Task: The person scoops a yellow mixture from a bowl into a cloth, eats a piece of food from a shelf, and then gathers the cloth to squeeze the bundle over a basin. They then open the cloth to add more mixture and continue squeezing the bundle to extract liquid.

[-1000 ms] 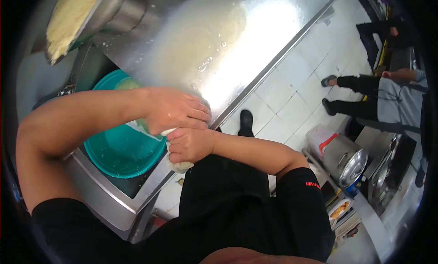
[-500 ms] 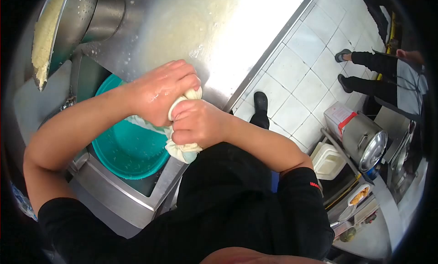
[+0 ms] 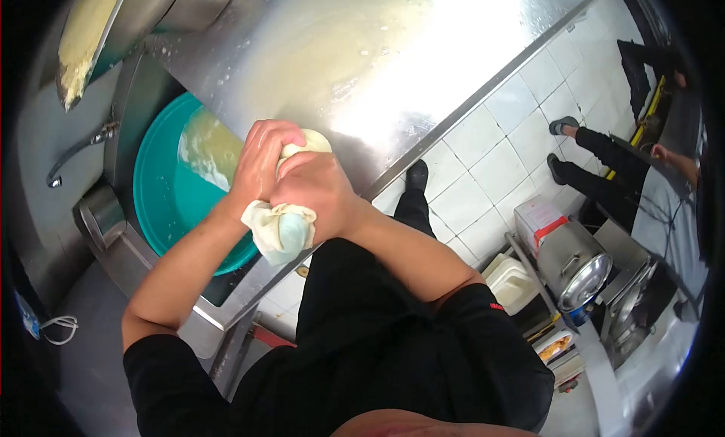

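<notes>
A cream cloth [image 3: 283, 233] is twisted into a bundle between my two hands, its gathered end hanging out below them. My left hand [image 3: 260, 161] grips it on the left, fingers wrapped round and wet. Pressed against it, my right hand [image 3: 321, 195] is closed round the cloth on the right. Another rounded part of the cloth bulges out above the knuckles. Just left of the hands sits a teal basin [image 3: 158, 203] in the sink, with pale, foamy liquid [image 3: 208, 150] in it.
A wet steel counter [image 3: 340, 60] lies ahead, its edge running diagonally. At the left are a faucet [image 3: 79, 150] and a container with pale yellow mash [image 3: 87, 37]. A lidded pot [image 3: 574, 263] and white trays [image 3: 510, 282] are at the right. Another person [image 3: 612, 158] stands beyond the tiled floor.
My left forearm has swung lower and closer to my body, and the hands have turned with the cloth. The view has shifted, showing the faucet and more foamy liquid in the basin.
</notes>
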{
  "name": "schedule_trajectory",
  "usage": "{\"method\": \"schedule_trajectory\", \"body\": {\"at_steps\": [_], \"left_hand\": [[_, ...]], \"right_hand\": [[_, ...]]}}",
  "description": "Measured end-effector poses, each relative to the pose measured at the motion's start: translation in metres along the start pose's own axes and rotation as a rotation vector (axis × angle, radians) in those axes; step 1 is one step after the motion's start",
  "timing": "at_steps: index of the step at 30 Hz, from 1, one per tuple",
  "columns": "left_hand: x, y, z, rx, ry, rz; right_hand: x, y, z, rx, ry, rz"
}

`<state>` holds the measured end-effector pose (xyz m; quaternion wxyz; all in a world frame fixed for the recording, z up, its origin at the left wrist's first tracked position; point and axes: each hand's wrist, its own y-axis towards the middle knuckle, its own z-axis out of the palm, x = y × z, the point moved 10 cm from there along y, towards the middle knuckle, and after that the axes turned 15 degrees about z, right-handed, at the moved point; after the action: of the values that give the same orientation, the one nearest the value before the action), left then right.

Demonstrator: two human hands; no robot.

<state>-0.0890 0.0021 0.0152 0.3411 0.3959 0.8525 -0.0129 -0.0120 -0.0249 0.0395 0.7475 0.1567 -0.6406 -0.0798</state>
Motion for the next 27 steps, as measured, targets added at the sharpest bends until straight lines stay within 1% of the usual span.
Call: {"method": "schedule_trajectory", "body": {"at_steps": [1, 3, 4, 6, 7, 9, 10, 12, 13, 14, 15, 16, 17, 18, 20, 21, 22, 23, 24, 25, 26, 27], "left_hand": [[-0.002, -0.004, 0.001, -0.016, -0.002, -0.015], [0.003, -0.014, -0.005, -0.181, 0.013, -0.145], [0.004, -0.019, -0.001, -0.197, 0.002, -0.157], [0.01, -0.033, -0.007, -0.323, 0.017, -0.234], [0.009, -0.037, -0.007, -0.344, 0.022, -0.24], [0.011, -0.036, -0.009, -0.402, -0.037, -0.249], [0.01, -0.033, -0.013, -0.418, -0.044, -0.236], [0.008, -0.018, -0.002, -0.186, -0.089, -0.084], [0.012, -0.013, 0.009, 0.048, -0.163, -0.043], [0.011, 0.0, -0.011, 0.044, -0.163, -0.03], [-0.005, 0.017, -0.011, 0.293, -0.202, 0.108], [-0.017, 0.02, 0.0, 0.55, -0.238, 0.251], [-0.013, 0.017, 0.009, 0.699, -0.25, 0.369], [-0.007, 0.019, 0.017, 0.72, -0.246, 0.402], [-0.014, 0.027, 0.032, 0.655, -0.602, 0.588], [-0.012, 0.025, 0.039, 0.673, -0.673, 0.567], [-0.007, 0.02, 0.045, 0.723, -0.662, 0.495], [-0.004, 0.018, 0.05, 0.776, -0.646, 0.424], [-0.018, 0.027, 0.045, 0.831, -0.628, 0.488], [-0.018, 0.039, 0.04, 0.878, -0.534, 0.336], [-0.009, 0.047, 0.037, 0.903, -0.437, 0.179], [-0.01, 0.045, 0.037, 0.918, -0.418, 0.216]], "right_hand": [[-0.002, 0.002, 0.004, 0.021, 0.0, 0.006], [-0.005, 0.004, 0.004, 0.039, -0.013, 0.022], [-0.006, 0.006, 0.005, 0.058, -0.022, 0.032], [-0.005, 0.011, 0.017, 0.183, -0.071, 0.03], [-0.003, 0.013, 0.02, 0.205, -0.073, 0.023], [-0.007, 0.016, 0.03, 0.338, -0.119, 0.052], [-0.004, 0.014, 0.028, 0.343, -0.138, 0.042], [-0.003, 0.01, 0.027, 0.38, -0.128, 0.046], [-0.002, 0.011, 0.027, 0.38, -0.14, 0.036], [0.005, 0.009, 0.03, 0.413, -0.124, -0.032], [0.012, 0.007, 0.031, 0.442, -0.11, -0.102], [0.012, 0.007, 0.028, 0.427, -0.126, -0.106], [0.008, 0.005, 0.034, 0.512, -0.119, -0.054], [0.005, 0.001, 0.04, 0.587, -0.114, -0.002], [0.015, 0.004, 0.034, 0.504, -0.134, -0.068], [0.014, 0.0, 0.035, 0.54, -0.129, -0.049], [0.012, 0.0, 0.031, 0.563, -0.132, -0.029], [0.015, 0.003, 0.023, 0.498, -0.186, -0.05], [0.014, 0.003, 0.027, 0.56, -0.178, -0.034], [0.015, 0.002, 0.033, 0.636, -0.159, -0.016], [0.016, 0.009, 0.031, 0.594, -0.188, -0.03], [0.017, 0.018, 0.02, 0.504, -0.164, -0.004]]}}
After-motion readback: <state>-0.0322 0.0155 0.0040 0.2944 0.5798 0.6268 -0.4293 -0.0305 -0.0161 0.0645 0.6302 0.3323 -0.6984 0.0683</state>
